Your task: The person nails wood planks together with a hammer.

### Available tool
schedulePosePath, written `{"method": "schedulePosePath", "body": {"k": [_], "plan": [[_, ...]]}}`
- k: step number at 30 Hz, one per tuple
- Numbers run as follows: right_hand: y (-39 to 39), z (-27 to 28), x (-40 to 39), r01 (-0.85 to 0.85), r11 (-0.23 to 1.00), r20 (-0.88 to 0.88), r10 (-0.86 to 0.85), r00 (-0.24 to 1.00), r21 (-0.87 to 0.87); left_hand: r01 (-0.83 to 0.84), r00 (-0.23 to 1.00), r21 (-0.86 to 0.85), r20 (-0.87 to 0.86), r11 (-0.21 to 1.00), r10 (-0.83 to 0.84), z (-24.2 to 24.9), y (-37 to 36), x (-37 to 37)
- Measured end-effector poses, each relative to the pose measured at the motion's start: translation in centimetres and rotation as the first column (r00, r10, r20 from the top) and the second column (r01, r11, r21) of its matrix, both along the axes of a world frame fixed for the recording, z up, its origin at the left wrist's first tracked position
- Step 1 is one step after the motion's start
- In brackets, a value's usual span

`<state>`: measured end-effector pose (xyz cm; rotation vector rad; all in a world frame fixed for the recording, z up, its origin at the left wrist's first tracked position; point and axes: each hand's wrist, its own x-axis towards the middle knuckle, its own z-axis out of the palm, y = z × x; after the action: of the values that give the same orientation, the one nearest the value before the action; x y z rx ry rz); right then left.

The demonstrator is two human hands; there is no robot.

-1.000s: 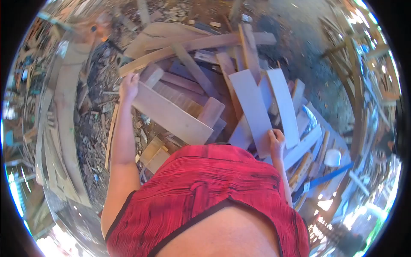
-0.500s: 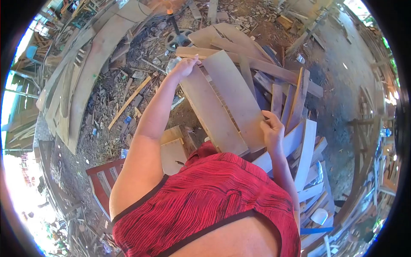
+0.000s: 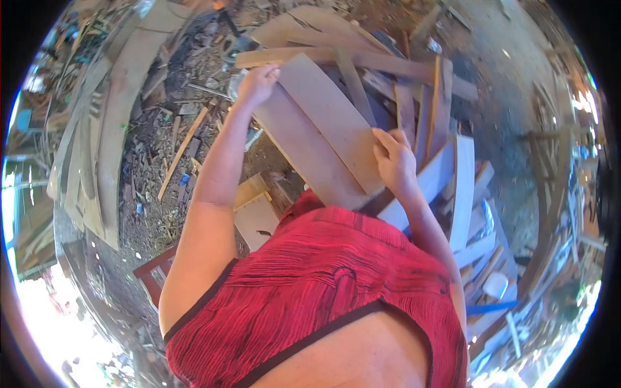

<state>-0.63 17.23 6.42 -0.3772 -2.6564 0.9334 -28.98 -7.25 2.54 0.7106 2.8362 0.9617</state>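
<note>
The scrap-wood heap (image 3: pixel 414 97) fills the frame, planks and offcuts lying every which way on the dirt, and everything here is placed against it. Off its left side, long weathered boards (image 3: pixel 123 110) lie in a row on the ground; below the heap's right edge, white painted slats (image 3: pixel 462 187) stand on end.

Now the work itself: two flat boards are being lifted off the near side of the heap, held side by side and slanting toward the person's chest. The upper board (image 3: pixel 330 123) lies nearer the heap, the lower board (image 3: pixel 304 152) on its outer side. The left hand (image 3: pixel 257 84) is curled over their far ends, fingers closed around the edge, up by a long cross plank (image 3: pixel 362 59). The right hand (image 3: pixel 394 161) is clamped on the near corner of the upper board (thumb on top, fingers wrapped under).

By my reading this is the lift-and-carry stage; next comes a steady two-handed pull so the pair does not slide apart.

Against half a second ago, the boards sit closer to the body and the right hand has shifted higher.
</note>
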Motion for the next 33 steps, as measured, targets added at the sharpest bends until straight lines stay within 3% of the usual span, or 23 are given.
{"method": "schedulePosePath", "body": {"k": [1,2,5,7,8,15,20,26,33], "plan": [[0.1,-0.1,0.0,-0.026,0.984,-0.045,0.034,0.998,0.174,-0.022,1.000,-0.029,0.015,0.999,0.022,0.0,0.0,0.0],[0.3,-0.1,0.0,0.001,0.985,-0.026,0.003,1.000,0.173,-0.043,0.999,-0.056,0.027,0.998,0.044,-0.1,0.2,-0.1],[1.0,0.1,1.4,0.009,1.000,0.056,-0.011,0.998,0.030,-0.005,0.997,-0.036,-0.075,0.999,0.002,-1.7,-0.4,-1.1],[1.4,0.8,2.5,0.052,0.990,0.085,-0.042,0.996,-0.129,-0.014,0.999,-0.037,-0.034,0.999,0.013,-0.9,0.1,-0.5],[1.8,1.3,3.3,0.025,0.984,0.206,0.012,0.978,-0.178,-0.045,0.999,-0.034,-0.007,0.998,0.045,-0.5,0.2,-0.3],[-0.7,-0.4,6.7,-0.039,0.991,0.144,0.057,0.988,-0.126,-0.055,0.998,-0.043,-0.006,0.998,0.055,-0.9,0.3,-0.7],[1.2,-0.9,6.0,-0.093,0.928,0.189,0.170,0.967,-0.361,-0.070,0.997,-0.074,0.009,0.995,0.071,-0.2,0.4,-0.2],[0.4,-2.3,7.2,-0.141,0.920,0.103,0.190,0.976,-0.366,-0.028,0.996,-0.035,-0.091,0.999,0.025,-0.8,0.2,0.0],[-0.1,-2.6,6.9,-0.162,0.935,0.081,0.196,0.977,-0.315,-0.125,0.980,-0.120,-0.171,0.985,0.103,0.1,0.9,1.2]]}}
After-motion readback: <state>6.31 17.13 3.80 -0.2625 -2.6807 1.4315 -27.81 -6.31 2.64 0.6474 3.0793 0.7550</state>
